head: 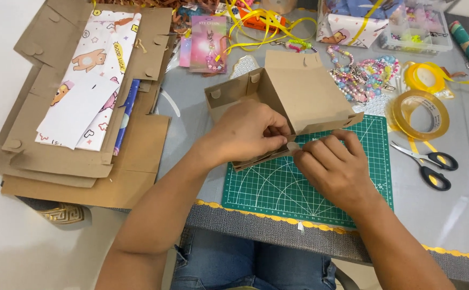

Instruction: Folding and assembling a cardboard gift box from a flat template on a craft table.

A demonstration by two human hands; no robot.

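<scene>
Over the green cutting mat on the table, the left hand and right hand both pinch the front flap of a half-folded brown cardboard box (walls standing, lid open, front edge apparently left to tuck).

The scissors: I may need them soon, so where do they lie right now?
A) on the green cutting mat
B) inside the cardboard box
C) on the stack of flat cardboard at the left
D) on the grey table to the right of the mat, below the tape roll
D: the scissors lie on the grey table, right of the green cutting mat and just below the tape roll.
</scene>
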